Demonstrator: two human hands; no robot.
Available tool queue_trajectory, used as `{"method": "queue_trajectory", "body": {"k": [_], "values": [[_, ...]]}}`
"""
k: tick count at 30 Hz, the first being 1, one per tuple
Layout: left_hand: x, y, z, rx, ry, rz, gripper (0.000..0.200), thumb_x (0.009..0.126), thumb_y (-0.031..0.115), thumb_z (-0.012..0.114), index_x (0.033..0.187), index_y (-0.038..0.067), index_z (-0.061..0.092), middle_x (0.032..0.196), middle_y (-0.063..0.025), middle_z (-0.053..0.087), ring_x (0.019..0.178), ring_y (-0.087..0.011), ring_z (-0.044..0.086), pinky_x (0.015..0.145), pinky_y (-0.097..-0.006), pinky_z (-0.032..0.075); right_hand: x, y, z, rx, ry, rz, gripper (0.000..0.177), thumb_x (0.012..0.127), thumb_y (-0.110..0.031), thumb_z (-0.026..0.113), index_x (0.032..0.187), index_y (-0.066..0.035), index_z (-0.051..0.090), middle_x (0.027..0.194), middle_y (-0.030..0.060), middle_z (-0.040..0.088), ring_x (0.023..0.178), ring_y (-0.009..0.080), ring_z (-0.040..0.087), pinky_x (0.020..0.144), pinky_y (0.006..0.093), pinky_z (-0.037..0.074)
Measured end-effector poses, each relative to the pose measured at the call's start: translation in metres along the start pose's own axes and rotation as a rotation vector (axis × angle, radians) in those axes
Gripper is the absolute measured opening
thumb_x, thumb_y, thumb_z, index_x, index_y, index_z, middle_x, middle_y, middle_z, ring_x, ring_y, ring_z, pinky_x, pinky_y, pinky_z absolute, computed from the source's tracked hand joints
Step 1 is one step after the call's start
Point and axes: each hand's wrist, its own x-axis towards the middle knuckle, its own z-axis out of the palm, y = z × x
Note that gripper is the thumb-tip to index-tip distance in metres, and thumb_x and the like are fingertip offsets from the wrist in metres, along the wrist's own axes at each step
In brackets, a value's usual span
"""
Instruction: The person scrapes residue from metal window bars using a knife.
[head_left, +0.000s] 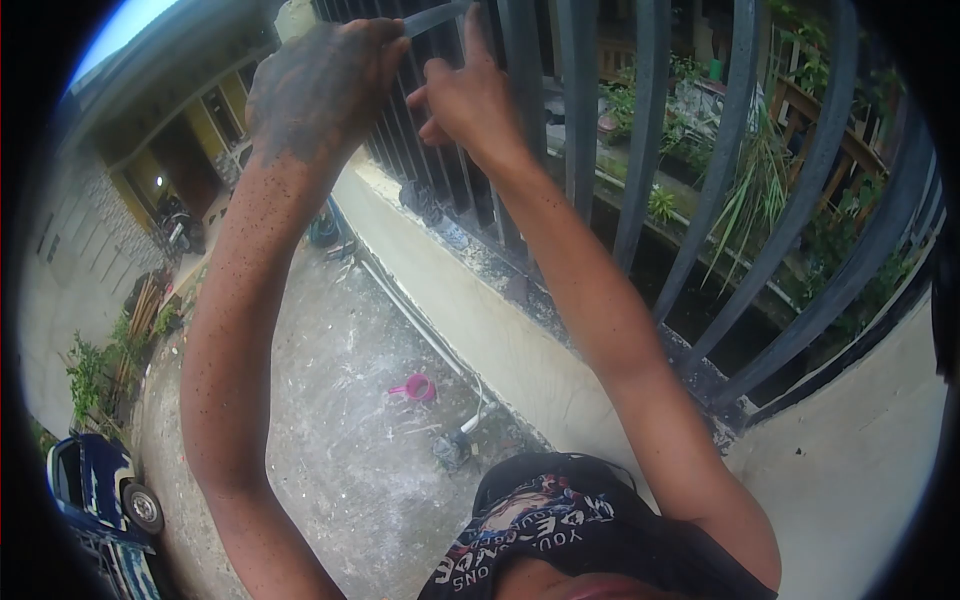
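In the head view, both your arms are raised to the bars (640,130) of the fence above the ledge (480,320). Your left hand (320,85), dark with stain, is curled closed on a pale strip (435,17), which runs from its fingertips across to the nearest bar at the top of the frame. Your right hand (470,100) sits just beside it, one finger raised along the bar and the others folded in. Whether it pinches the strip cannot be told. Keeping the strip flat against the bar and your wrists close together would likely give the steadiest grip. Steady your reach too, since the ground lies far below, with a pink scoop (415,387) and a pipe (430,340).
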Motion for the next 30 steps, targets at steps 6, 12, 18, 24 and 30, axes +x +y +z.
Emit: {"method": "queue_trajectory", "body": {"k": [6, 12, 18, 24, 30], "values": [[0.0, 0.005, -0.009, 0.019, -0.038, -0.003, 0.038, 0.105, 0.05, 0.053, 0.131, 0.029, 0.073, 0.095, -0.0121, 0.079, 0.084, -0.0283, 0.078, 0.077, -0.0451, 0.064, 0.0, 0.016, 0.007, 0.04, -0.014, -0.01, 0.082, 0.095, -0.016, 0.048, 0.168, -0.018, 0.011, 0.079, 0.0159, 0.073, 0.05, 0.023, 0.067, 0.047, 0.0359, 0.058], [0.007, 0.007, -0.016, 0.01, -0.087, -0.06, 0.039, 0.106, 0.051, 0.051, 0.131, 0.03, 0.072, 0.095, -0.0129, 0.079, 0.086, -0.0294, 0.078, 0.077, -0.0452, 0.063, 0.006, 0.0, 0.002, 0.06, -0.007, 0.027, 0.081, 0.095, -0.016, 0.048, 0.168, -0.02, 0.011, 0.079, 0.0152, 0.073, 0.048, 0.0226, 0.065, 0.047, 0.0363, 0.057], [-0.002, 0.004, -0.008, -0.001, -0.023, -0.02, 0.039, 0.106, 0.051, 0.051, 0.13, 0.029, 0.073, 0.089, -0.0108, 0.079, 0.084, -0.0285, 0.078, 0.077, -0.0442, 0.063, 0.003, 0.003, 0.0, 0.024, -0.014, 0.028, 0.082, 0.096, -0.015, 0.048, 0.168, -0.02, 0.01, 0.079, 0.016, 0.073, 0.048, 0.0226, 0.065, 0.045, 0.0362, 0.057], [0.006, 0.001, -0.009, -0.009, -0.03, -0.028, 0.038, 0.106, 0.05, 0.052, 0.13, 0.029, 0.073, 0.087, -0.0107, 0.078, 0.082, -0.0284, 0.078, 0.076, -0.0448, 0.063, 0.028, 0.06, 0.029, -0.092, 0.24, -0.444, 0.083, 0.095, -0.014, 0.049, 0.168, -0.02, 0.01, 0.08, 0.0163, 0.073, 0.049, 0.023, 0.066, 0.046, 0.0367, 0.058], [0.008, -0.005, 0.002, -0.037, 0.01, -0.029, 0.037, 0.105, 0.05, 0.053, 0.129, 0.03, 0.074, 0.086, -0.0097, 0.079, 0.079, -0.0266, 0.078, 0.074, -0.0444, 0.064, 0.016, 0.03, 0.024, -0.111, 0.27, -0.431, 0.083, 0.095, -0.015, 0.05, 0.168, -0.02, 0.01, 0.079, 0.016, 0.072, 0.049, 0.0228, 0.066, 0.046, 0.0374, 0.058]]}}
